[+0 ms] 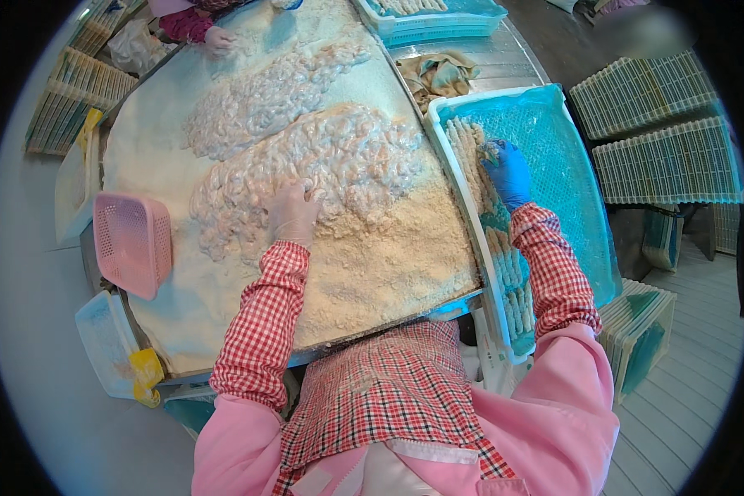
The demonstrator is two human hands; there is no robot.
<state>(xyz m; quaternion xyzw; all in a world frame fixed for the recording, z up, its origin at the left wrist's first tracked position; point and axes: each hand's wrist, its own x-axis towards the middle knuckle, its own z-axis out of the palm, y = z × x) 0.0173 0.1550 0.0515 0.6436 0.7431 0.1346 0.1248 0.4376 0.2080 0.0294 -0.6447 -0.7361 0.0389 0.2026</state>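
Here our left hand [293, 213] rests spread on soft, limp shrimp [322, 165]; right hand [508, 172] pinches a breaded piece [489, 151] over the tray [570, 149]. Fragile coating: we judge light mid-body holds best.

Pale wooden floorboards [703, 347] run beside a metal worktable [504, 62], with stacked teal trays [661, 132] just beyond its right edge.
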